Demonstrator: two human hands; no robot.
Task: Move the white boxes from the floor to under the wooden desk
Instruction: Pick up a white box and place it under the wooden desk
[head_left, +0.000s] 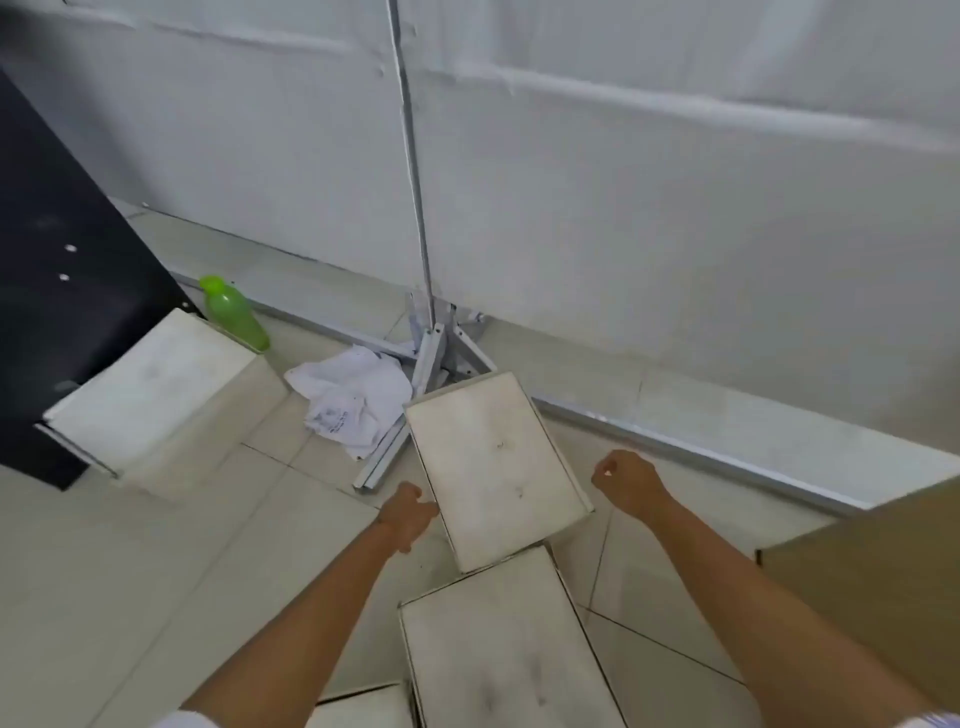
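A white box (506, 644) lies nearest, between the forearms. The left hand (410, 514), loosely curled, touches the second box (493, 467); the right hand (626, 480), closed and empty, hangs beside it. Beyond the left hand, a third box (150, 400) and green bottle (234, 312)

Single head-worn wide-angle view, looking forward and steeply down from standing height. Tiled floor (130, 561) fills lower frame, white wall (675, 208) across top. Both forearms reach in from bottom edge, close to lens.
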